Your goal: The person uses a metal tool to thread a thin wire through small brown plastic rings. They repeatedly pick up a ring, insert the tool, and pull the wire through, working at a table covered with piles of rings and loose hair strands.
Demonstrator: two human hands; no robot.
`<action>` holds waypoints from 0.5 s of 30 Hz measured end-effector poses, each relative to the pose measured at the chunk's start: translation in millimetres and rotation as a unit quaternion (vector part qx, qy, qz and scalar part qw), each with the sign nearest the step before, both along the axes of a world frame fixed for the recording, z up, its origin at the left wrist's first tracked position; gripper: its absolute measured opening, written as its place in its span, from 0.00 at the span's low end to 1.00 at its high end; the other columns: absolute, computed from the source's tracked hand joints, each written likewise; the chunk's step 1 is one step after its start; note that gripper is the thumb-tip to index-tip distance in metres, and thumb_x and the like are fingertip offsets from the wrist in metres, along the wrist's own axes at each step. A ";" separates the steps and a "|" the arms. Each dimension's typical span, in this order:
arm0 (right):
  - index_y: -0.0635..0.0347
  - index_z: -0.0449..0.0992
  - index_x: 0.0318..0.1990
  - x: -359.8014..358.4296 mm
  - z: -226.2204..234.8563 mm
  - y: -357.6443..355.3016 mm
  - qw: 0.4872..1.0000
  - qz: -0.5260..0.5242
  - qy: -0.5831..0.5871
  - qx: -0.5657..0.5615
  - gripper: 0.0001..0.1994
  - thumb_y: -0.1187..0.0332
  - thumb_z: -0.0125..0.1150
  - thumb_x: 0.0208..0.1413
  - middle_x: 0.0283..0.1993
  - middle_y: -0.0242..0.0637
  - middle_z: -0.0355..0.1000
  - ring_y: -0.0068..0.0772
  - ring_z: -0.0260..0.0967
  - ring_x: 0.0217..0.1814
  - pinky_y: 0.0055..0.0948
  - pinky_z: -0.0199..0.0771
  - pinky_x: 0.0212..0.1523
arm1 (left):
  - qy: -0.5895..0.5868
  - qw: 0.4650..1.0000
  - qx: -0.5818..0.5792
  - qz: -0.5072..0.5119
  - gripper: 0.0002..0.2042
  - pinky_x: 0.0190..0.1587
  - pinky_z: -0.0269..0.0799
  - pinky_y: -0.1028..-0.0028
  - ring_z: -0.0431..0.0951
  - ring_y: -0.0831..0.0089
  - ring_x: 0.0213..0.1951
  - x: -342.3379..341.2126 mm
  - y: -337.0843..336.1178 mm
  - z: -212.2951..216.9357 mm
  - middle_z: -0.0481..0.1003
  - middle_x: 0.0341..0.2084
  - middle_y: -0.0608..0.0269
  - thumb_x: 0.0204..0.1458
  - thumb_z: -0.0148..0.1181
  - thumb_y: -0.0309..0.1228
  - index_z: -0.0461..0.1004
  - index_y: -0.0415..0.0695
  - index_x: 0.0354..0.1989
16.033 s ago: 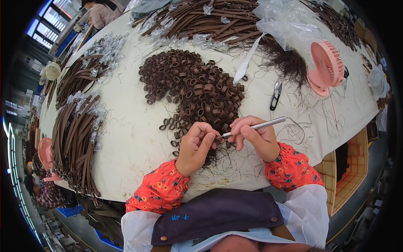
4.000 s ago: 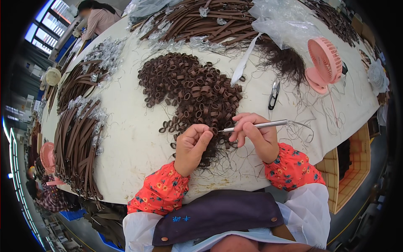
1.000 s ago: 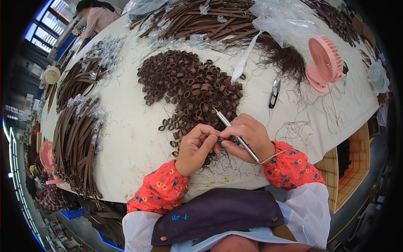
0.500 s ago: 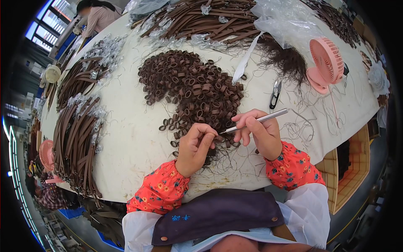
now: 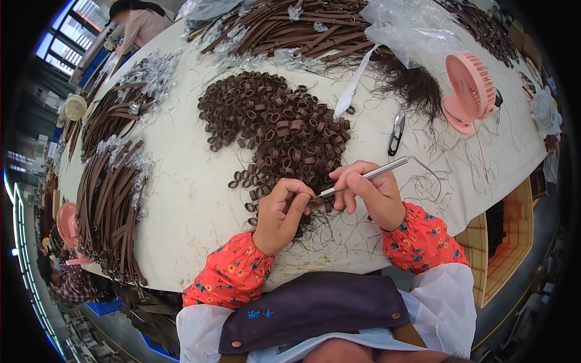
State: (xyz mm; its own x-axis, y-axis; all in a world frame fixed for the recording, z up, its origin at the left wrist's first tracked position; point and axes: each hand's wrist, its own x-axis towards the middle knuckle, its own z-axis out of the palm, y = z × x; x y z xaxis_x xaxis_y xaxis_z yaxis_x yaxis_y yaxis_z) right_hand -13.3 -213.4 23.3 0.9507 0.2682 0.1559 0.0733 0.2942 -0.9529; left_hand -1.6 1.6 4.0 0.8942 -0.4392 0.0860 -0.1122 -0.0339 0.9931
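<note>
My left hand (image 5: 279,216) pinches a small brown strap loop (image 5: 315,202) between thumb and fingertips, its shape partly hidden by the fingers. In my right hand (image 5: 376,192) is a slim silver pen-shaped tool (image 5: 388,167), held like a pen. Its tip meets the loop or sits right by it; I cannot tell which. A thin grey cord (image 5: 437,175) trails from the tool's back end. Just beyond both hands spreads a heap of brown strap loops (image 5: 260,115). Loose dark threads (image 5: 315,227) lie beneath my hands.
Black thread snips (image 5: 396,135) lie right of the heap, near a pink fan (image 5: 471,88). Bundles of brown straps (image 5: 109,206) line the left side, with more straps (image 5: 296,27) and clear plastic (image 5: 417,36) at the back. A wooden bin (image 5: 508,242) stands beyond the right table edge.
My right hand has shifted slightly left, bringing the tool's tip in against or closer to the loop. My left hand has barely moved.
</note>
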 end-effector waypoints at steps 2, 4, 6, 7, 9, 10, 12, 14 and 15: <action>0.67 0.72 0.38 -0.1 -0.9 0.0 1.000 -0.002 -0.002 0.005 0.14 0.63 0.46 0.65 0.22 0.33 0.68 0.22 0.70 0.26 0.21 0.70 0.32 | 0.001 1.000 -0.002 0.000 0.04 0.34 0.69 0.82 0.70 0.82 0.31 0.0 -0.1 -0.2 0.73 0.36 0.61 0.61 0.47 0.25 0.65 0.38 0.41; 0.67 0.71 0.38 -0.1 -1.4 0.4 1.000 -0.009 -0.005 0.015 0.14 0.64 0.46 0.65 0.23 0.33 0.69 0.22 0.70 0.26 0.22 0.70 0.32 | 0.003 1.000 -0.005 0.000 0.04 0.34 0.69 0.82 0.70 0.82 0.31 0.1 0.3 -1.1 0.73 0.36 0.61 0.61 0.47 0.25 0.65 0.38 0.41; 0.67 0.71 0.40 -0.6 -2.6 1.2 0.999 -0.022 -0.005 0.024 0.12 0.65 0.48 0.64 0.26 0.33 0.70 0.22 0.70 0.28 0.23 0.71 0.33 | 0.001 1.000 0.000 0.001 0.04 0.35 0.69 0.81 0.71 0.82 0.32 0.0 0.7 -1.0 0.73 0.36 0.61 0.61 0.48 0.25 0.65 0.38 0.41; 0.66 0.71 0.41 -0.8 -4.0 2.2 0.999 -0.030 -0.004 0.027 0.11 0.66 0.50 0.63 0.27 0.33 0.70 0.22 0.71 0.29 0.23 0.71 0.34 | 0.000 1.000 0.002 0.002 0.04 0.35 0.69 0.81 0.71 0.82 0.32 -0.1 0.9 -0.9 0.73 0.36 0.61 0.61 0.48 0.25 0.66 0.38 0.41; 0.64 0.71 0.43 -1.2 -3.0 5.8 0.998 -0.042 -0.034 -0.037 0.09 0.68 0.55 0.60 0.30 0.34 0.71 0.23 0.72 0.32 0.24 0.72 0.36 | -0.014 1.000 0.003 0.009 0.04 0.35 0.70 0.81 0.72 0.81 0.32 -0.5 0.0 -3.2 0.73 0.36 0.61 0.61 0.48 0.25 0.66 0.38 0.41; 0.63 0.71 0.44 -1.2 -0.3 9.5 0.991 -0.047 -0.066 -0.104 0.10 0.69 0.58 0.58 0.32 0.34 0.72 0.23 0.72 0.33 0.24 0.73 0.37 | -0.020 1.000 0.003 0.012 0.04 0.35 0.70 0.81 0.72 0.81 0.33 -0.6 -1.0 -4.1 0.73 0.35 0.61 0.61 0.48 0.25 0.66 0.38 0.41; 0.59 0.70 0.47 -0.8 -4.3 13.6 0.966 -0.059 -0.141 -0.208 0.17 0.72 0.66 0.49 0.37 0.35 0.73 0.26 0.74 0.36 0.26 0.74 0.40 | -0.022 1.000 -0.008 0.012 0.04 0.34 0.70 0.81 0.73 0.81 0.32 -1.1 -3.1 -1.7 0.74 0.34 0.61 0.61 0.48 0.25 0.66 0.38 0.41; 0.59 0.70 0.47 -1.7 -4.4 11.4 0.957 -0.063 -0.153 -0.237 0.17 0.73 0.65 0.49 0.36 0.36 0.73 0.27 0.74 0.37 0.27 0.74 0.39 | -0.025 0.999 -0.021 0.017 0.05 0.33 0.69 0.81 0.73 0.81 0.31 -1.5 -4.9 -1.1 0.74 0.32 0.62 0.61 0.49 0.25 0.67 0.37 0.42; 0.59 0.70 0.47 -1.5 -2.9 11.2 0.952 -0.065 -0.160 -0.251 0.17 0.74 0.65 0.49 0.36 0.37 0.73 0.28 0.74 0.38 0.27 0.74 0.39 | -0.027 0.999 -0.028 0.023 0.07 0.32 0.69 0.82 0.73 0.82 0.29 -1.6 -5.6 -1.8 0.74 0.30 0.63 0.60 0.50 0.26 0.68 0.37 0.43</action>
State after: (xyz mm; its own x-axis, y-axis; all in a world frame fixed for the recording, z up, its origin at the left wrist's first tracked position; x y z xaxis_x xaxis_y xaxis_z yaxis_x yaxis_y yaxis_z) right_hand -14.8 -202.2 20.4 0.9065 0.2689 0.3254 0.3875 -0.2245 -0.8941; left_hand -3.2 -4.0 2.2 0.9068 -0.3910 0.1578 -0.1655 0.0143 0.9861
